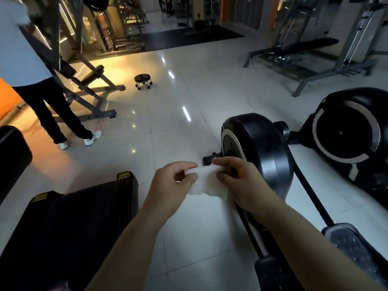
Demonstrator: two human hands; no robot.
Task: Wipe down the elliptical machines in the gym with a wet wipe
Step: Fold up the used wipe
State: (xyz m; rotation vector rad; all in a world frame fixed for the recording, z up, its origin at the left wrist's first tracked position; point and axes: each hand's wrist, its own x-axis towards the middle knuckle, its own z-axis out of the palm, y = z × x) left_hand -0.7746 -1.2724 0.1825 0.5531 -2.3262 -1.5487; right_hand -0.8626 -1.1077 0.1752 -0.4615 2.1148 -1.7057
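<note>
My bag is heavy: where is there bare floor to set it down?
The widest bare tiles lie between the wheeled stool, the person and the near elliptical. A narrower strip runs under the left hand and right hand holding the wet wipe, between the black machine and that elliptical. The right is crowded: a second elliptical sits close by.

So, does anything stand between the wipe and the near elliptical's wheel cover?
Nothing visible does. The left hand and right hand pinch the wipe beside the wheel cover; only the right hand itself lies between.
</note>
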